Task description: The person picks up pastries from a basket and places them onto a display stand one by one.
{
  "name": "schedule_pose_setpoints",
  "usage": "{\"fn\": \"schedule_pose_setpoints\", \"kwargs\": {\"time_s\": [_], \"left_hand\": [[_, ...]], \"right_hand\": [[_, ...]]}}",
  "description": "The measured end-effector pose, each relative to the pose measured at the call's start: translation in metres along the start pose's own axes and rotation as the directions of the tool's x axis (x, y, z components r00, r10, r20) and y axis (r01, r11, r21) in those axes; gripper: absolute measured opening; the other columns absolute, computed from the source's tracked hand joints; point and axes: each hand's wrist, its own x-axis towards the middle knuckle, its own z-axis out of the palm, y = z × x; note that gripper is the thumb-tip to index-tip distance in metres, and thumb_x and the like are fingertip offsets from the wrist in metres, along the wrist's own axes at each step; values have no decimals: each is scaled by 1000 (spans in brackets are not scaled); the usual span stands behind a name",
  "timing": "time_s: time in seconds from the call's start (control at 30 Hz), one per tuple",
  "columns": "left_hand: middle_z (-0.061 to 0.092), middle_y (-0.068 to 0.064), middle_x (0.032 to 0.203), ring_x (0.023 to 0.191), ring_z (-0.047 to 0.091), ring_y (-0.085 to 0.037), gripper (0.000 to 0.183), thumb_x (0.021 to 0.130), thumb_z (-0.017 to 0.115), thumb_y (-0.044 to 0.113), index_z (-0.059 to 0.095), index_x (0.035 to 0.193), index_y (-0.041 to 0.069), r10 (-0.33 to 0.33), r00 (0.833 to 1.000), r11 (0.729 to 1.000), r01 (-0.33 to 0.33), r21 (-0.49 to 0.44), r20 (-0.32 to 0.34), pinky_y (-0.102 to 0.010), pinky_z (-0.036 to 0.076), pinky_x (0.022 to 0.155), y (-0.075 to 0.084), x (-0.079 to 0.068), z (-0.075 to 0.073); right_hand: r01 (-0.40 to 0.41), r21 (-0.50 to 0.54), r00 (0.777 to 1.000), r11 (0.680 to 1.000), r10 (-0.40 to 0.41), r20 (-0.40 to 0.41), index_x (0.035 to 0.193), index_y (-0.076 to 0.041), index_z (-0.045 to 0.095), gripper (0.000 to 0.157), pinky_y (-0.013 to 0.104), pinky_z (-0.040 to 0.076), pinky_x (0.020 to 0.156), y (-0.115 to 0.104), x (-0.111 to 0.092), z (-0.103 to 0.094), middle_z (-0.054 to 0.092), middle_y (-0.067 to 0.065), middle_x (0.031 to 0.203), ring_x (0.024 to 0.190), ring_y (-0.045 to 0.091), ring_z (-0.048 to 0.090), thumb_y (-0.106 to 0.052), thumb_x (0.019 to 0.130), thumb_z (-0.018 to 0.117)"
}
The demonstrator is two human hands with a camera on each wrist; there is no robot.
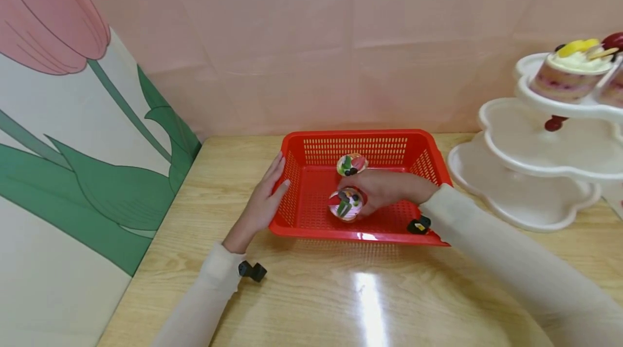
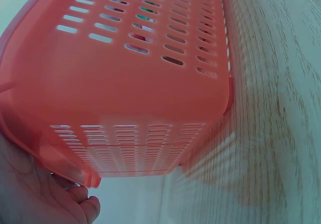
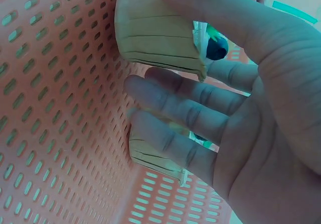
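Note:
A red plastic basket (image 1: pixel 316 232) holds two small cupcakes with pale ribbed sides. The near cupcake (image 1: pixel 346 207) has pinkish cream topped with fruit pieces and green leaves. My right hand (image 1: pixel 384 187) reaches in from the right and grips it, with the thumb (image 3: pixel 200 3) on its ribbed side. Behind it sits the far cupcake (image 1: pixel 352 164), topped with a strawberry piece, dark berries and a leaf; in the right wrist view my lower fingers overlap it. My left hand (image 1: pixel 263 201) rests along the basket's left rim, fingers extended and thumb spread.
A white tiered stand (image 1: pixel 525 195) stands to the right, with layered dessert cups (image 1: pixel 571 74) on its top tier. The basket rests on a wooden table (image 1: pixel 302 298). Close behind is a pink backdrop (image 1: pixel 292 49), and on the left a panel with a painted tulip (image 1: pixel 73 174).

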Motion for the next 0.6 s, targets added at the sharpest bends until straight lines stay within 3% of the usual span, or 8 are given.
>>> {"fn": "schedule_pose_setpoints", "kwargs": {"time_s": [0.27, 0.6], "left_hand": [[8, 5, 171, 155, 10, -15, 59, 110, 45, 24, 21, 162, 11, 0, 1000, 1000, 0, -3, -2, -51, 19, 122, -1, 0, 1], [9, 4, 171, 155, 10, -15, 59, 110, 44, 24, 21, 162, 10, 7, 1000, 1000, -7, 2, -1, -50, 18, 122, -1, 2, 0]], "right_hand": [[33, 50, 999, 998, -34, 1, 131, -8, 59, 59, 34, 54, 94, 1, -1, 1, 64, -5, 114, 103, 15, 60, -25, 82, 86], [-28, 78, 997, 997, 33, -66, 134, -8, 58, 66, 35, 55, 91, -5, -2, -4, 63, -3, 116, 105, 16, 59, -34, 81, 86]]}}
